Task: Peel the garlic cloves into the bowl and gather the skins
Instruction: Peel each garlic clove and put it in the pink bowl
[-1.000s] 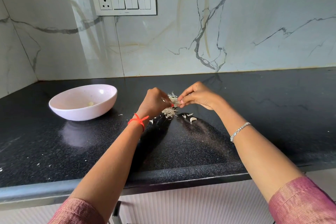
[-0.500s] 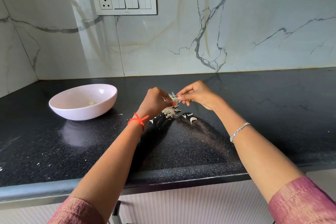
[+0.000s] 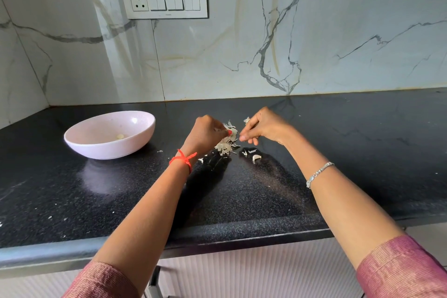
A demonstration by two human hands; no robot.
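Note:
My left hand is curled around a garlic clove with papery skin sticking out of it, held just above the black counter. My right hand sits close to its right and pinches a strip of skin between thumb and fingers, pulled slightly away from the clove. Below both hands lies a small pile of skins. A loose clove rests on the counter to the right of the pile. The white bowl stands to the left with a peeled clove inside.
Small skin flakes are scattered on the black counter near the pile and along the front left. The marble wall with a switch panel rises behind. The counter's front edge runs under my forearms.
My right hand has pulled a strip of skin up and to the right, away from the clove. My left hand has stayed where it was.

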